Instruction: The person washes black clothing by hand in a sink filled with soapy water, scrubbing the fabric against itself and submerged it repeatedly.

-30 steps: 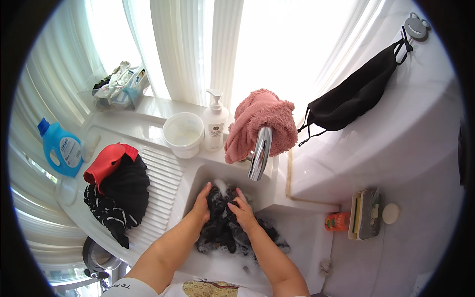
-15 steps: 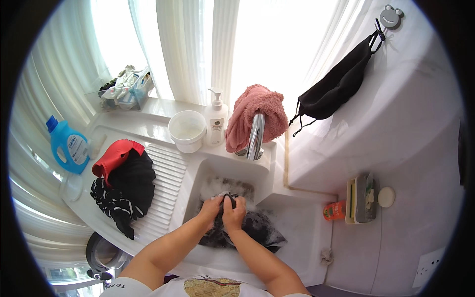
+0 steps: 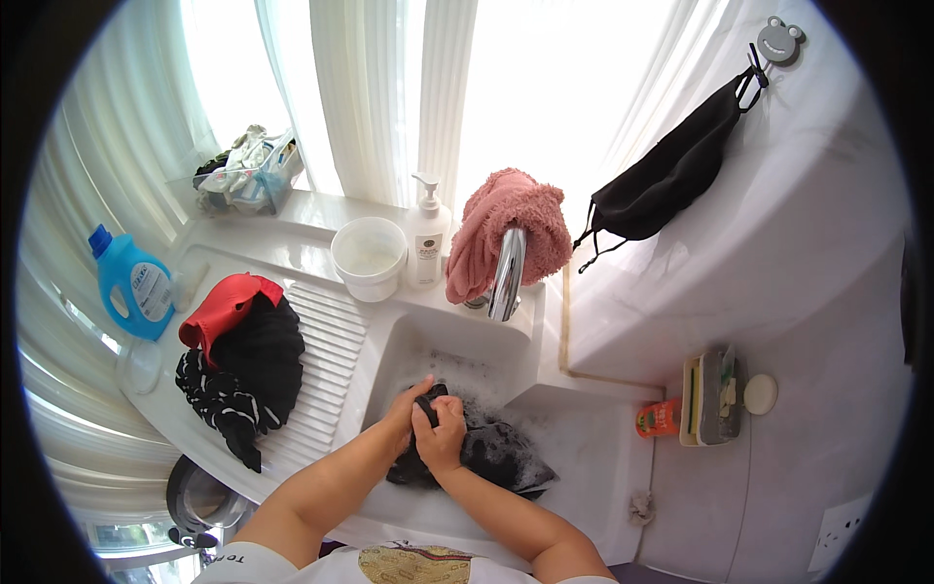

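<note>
I have the right hand [image 3: 443,428] curled tightly over a bunch of wet black cloth [image 3: 498,456], and the left hand [image 3: 401,411] pressed against that same bunch; the two are together, though the left fingers are mostly hidden, so I cannot tell how firmly they grip. The rest of the cloth trails to the right through suds in the white sink [image 3: 598,477]. My main worry is slip: soapy fabric could squirt out of the left palm if I push harder with the right, and the knuckles would then rub on each other. Lifting the bunch quickly could drag the soaked tail up and fling foam over the sink's edge. Raising my hands too far forward, I could knock them on the metal tap [image 3: 507,277] or wet the pink towel [image 3: 506,214] draped around it. A wide swing left might drip onto the red and black garments [image 3: 255,355] lying on the ribbed surface [image 3: 326,365].
</note>
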Demonstrator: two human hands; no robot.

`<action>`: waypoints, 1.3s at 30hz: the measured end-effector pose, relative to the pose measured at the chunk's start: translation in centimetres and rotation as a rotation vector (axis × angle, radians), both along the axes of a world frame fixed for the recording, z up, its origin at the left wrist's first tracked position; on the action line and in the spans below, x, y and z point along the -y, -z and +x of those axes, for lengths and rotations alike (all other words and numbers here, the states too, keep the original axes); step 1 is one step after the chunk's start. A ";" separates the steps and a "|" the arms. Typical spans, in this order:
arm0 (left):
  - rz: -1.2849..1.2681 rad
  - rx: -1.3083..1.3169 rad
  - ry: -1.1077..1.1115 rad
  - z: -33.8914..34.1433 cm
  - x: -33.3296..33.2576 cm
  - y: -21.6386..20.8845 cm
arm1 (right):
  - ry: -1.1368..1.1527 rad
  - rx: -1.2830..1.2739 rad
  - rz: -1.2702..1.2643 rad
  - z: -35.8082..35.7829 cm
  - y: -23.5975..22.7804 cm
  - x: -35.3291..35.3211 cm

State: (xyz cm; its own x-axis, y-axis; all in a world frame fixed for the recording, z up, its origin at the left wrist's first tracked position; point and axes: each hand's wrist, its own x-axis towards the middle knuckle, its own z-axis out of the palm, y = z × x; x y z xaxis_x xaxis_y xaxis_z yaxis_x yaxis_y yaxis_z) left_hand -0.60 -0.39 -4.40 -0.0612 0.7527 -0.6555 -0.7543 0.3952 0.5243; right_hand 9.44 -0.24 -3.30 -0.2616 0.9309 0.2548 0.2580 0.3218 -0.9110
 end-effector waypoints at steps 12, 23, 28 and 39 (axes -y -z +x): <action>-0.216 -1.528 0.594 -0.6 -3.9 3.1 | -0.077 0.813 -0.057 3.9 8.0 -11.2; -0.175 -1.056 0.260 -2.5 -6.6 15.4 | -0.585 1.259 -0.450 3.0 18.4 -16.1; 0.216 0.030 -0.394 -2.2 -5.2 7.5 | -0.397 -0.191 -0.685 4.2 7.8 -11.6; 0.043 -0.312 0.088 3.1 -1.3 -1.4 | 0.321 0.009 -0.186 2.4 3.5 -5.9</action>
